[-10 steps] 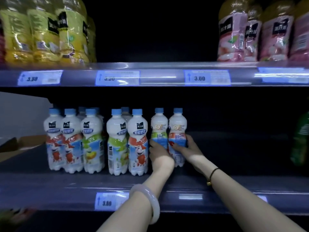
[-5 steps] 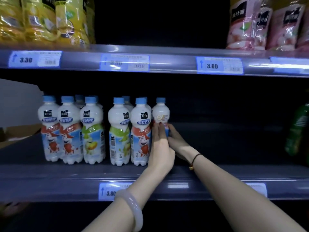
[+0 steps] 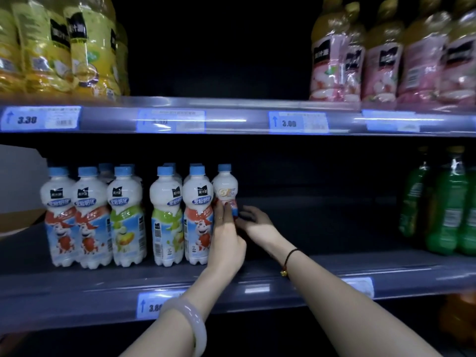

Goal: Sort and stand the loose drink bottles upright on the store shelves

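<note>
Only one small bottle shows now; its twin has gone from sight since a second ago.
Head view: left hand lies flat on its front, right hand loose at 3 o'clock, upright on the middle shelf beside the milk bottles.

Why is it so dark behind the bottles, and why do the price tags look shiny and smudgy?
In the head view, the back of the shelves gets little light, so it goes black; the price tags sit behind a glossy strip that shows white glare streaks; the yellow bottles look blurred; the wide lens makes the shelf edge look slightly bent.
</note>
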`<state>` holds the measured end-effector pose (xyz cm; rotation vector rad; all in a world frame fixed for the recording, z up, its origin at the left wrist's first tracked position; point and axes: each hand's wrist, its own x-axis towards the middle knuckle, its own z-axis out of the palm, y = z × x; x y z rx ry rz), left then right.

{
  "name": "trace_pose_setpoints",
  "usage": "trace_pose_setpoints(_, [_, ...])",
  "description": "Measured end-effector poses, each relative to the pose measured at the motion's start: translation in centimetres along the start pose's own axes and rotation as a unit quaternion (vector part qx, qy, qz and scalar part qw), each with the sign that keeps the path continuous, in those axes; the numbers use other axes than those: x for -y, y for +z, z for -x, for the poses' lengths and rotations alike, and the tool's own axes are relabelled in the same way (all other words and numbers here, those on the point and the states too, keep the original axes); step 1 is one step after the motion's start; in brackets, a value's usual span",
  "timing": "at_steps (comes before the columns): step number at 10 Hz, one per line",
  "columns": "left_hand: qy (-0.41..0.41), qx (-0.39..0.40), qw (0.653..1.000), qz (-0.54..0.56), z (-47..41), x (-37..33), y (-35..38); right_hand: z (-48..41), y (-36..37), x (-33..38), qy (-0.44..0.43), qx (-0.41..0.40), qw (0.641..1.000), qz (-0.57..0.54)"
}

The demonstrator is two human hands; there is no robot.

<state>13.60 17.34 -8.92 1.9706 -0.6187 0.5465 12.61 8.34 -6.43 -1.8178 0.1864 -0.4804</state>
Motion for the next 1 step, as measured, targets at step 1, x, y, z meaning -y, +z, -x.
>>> trace_pose_setpoints(1, [0.001, 0.001, 0.999, -0.041, 0.68, -2.12, -0.66, 1.31, -1.53, 0.45, -0.018, -0.007, 1.0, -0.002])
